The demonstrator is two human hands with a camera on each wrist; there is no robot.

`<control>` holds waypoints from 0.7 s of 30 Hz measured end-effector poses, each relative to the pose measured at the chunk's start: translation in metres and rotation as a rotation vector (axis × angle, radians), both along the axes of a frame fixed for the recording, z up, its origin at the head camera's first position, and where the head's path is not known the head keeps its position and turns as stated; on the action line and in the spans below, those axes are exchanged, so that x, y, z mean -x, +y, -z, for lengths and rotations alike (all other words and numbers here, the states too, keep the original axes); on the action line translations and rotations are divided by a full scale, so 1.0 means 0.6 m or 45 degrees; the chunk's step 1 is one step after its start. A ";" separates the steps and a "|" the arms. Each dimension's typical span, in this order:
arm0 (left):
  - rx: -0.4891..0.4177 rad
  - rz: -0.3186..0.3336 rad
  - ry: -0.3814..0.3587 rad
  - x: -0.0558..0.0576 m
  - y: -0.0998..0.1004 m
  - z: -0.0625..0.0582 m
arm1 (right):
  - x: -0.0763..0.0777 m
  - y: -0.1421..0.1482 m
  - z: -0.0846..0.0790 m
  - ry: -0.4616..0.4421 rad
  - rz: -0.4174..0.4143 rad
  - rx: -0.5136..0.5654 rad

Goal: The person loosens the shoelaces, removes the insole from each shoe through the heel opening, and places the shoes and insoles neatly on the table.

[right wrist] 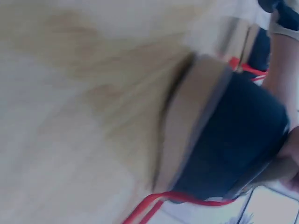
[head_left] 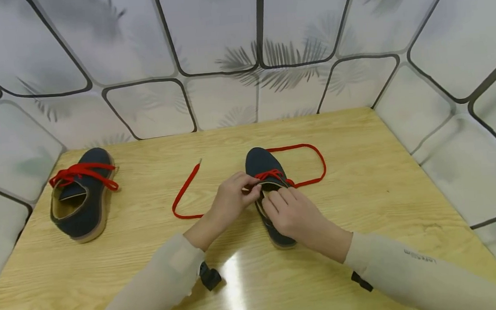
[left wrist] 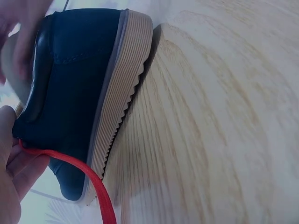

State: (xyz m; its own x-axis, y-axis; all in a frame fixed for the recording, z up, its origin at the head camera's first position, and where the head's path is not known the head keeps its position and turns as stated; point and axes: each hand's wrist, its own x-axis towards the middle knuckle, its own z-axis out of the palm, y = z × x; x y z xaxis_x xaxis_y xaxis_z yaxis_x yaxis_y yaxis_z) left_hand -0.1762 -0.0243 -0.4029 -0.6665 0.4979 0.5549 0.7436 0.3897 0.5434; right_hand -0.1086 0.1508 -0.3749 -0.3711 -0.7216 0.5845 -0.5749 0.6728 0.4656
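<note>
A dark blue shoe (head_left: 262, 161) with red lace and a ribbed tan sole stands on the table, toe pointing away. At the left edge of its opening my left hand (head_left: 235, 193) pinches the upper between thumb and fingers, beside an eyelet with red lace (left wrist: 70, 160) coming out. Curled over the opening from the right, my right hand (head_left: 292, 214) grips a part of the shoe; its fingertips are partly hidden. A pale lining piece shows by the right fingers, blurred in the right wrist view. One lace end (head_left: 186, 187) lies left, another loop (head_left: 323, 162) right.
A second dark blue shoe (head_left: 82, 198) with a tied red bow stands at the far left of the wooden table (head_left: 387, 198). Light patterned fabric walls (head_left: 223, 102) border the table at the back and sides.
</note>
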 end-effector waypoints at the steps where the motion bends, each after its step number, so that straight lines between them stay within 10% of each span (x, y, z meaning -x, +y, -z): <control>1: -0.002 -0.004 0.001 0.000 -0.001 -0.001 | -0.002 0.007 0.003 0.010 -0.070 -0.011; 11: 0.007 -0.035 0.161 0.006 -0.005 0.004 | -0.001 0.043 0.013 0.119 -0.436 0.097; 21: 0.075 -0.024 0.337 0.012 -0.004 0.005 | 0.007 0.034 0.012 0.124 -0.516 0.085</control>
State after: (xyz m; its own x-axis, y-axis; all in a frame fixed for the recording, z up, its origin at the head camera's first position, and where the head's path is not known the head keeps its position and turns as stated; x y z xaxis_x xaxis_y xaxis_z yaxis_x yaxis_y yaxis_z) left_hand -0.1835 -0.0269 -0.4057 -0.5117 0.5236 0.6812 0.8490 0.4299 0.3073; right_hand -0.1130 0.1710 -0.3822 -0.0055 -0.7572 0.6531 -0.7547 0.4316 0.4941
